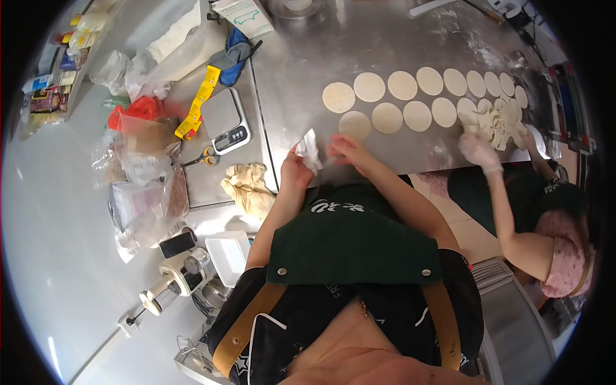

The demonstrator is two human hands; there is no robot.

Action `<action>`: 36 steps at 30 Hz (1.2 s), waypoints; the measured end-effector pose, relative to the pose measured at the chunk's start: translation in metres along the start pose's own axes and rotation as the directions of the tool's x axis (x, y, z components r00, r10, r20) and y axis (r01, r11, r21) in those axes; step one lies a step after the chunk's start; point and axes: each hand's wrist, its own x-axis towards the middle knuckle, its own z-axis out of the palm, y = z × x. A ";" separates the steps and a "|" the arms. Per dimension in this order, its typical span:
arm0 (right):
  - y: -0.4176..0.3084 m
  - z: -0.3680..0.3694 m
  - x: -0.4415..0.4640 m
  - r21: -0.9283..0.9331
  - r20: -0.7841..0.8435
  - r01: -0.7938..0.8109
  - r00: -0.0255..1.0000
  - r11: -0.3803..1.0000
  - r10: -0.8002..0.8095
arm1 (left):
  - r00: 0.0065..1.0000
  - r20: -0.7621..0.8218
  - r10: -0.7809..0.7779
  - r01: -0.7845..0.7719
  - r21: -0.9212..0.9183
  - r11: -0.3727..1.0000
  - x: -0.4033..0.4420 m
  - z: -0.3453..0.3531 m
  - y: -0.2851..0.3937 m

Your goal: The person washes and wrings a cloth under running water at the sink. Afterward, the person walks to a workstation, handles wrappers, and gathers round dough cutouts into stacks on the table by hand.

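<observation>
My left hand point(296, 171) is closed around a crumpled white piece point(310, 151) at the table's front edge; it looks like a tissue or a thin glove, I cannot tell which. Just to the right, my right hand point(350, 154) holds nothing visible, its fingers slightly blurred and apart. Beyond it lies the nearest round of flat dough point(355, 126), part of two rows of thin dough discs point(402, 85) on the steel table point(289, 77). At the right end, the gloved hand point(480, 153) of another person is at a heap of soft dough pieces point(493, 123).
To my left are a digital scale point(226, 122), yellow-handled scissors point(208, 157), a yellow packet strip point(197, 102), a cream cloth point(249, 188) and plastic bags point(144, 154). A flour bin point(176, 54) stands behind. A white tray point(228, 258) sits below, left.
</observation>
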 end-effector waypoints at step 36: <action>-0.028 -0.080 -0.017 0.076 -0.363 0.119 0.928 0.990 -0.084 | 0.608 0.651 0.455 -0.369 0.739 -0.564 0.085 0.057 0.013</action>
